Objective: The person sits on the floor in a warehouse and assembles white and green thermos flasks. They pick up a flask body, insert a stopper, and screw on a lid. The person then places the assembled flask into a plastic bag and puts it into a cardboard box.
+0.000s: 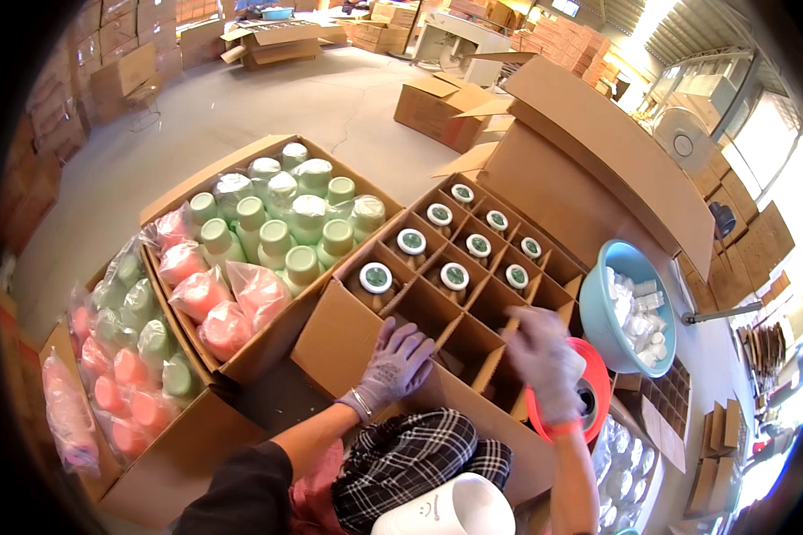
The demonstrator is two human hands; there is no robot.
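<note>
My left hand (396,364), in a grey glove with a bracelet at the wrist, rests on the near edge of a divided cardboard box (330,343), fingers stretched out and holding nothing. My right hand (549,361), gloved too, is above the box's right side beside a red ring-shaped tub (602,392). Motion smears its fingers, so I cannot make out whether they hold anything. Several bottles with white-rimmed, green-centred lids (376,277) stand upright in the far and left cells. The cells nearest my hands hold no bottle that I can see.
Left of the divided box, an open carton (183,325) holds green and pink bottles, some bagged. Another carton (134,481) has more bagged bottles. A blue basin (598,334) of white caps stands right. A white container (473,513) is near my lap; raised flaps (589,134) stand behind.
</note>
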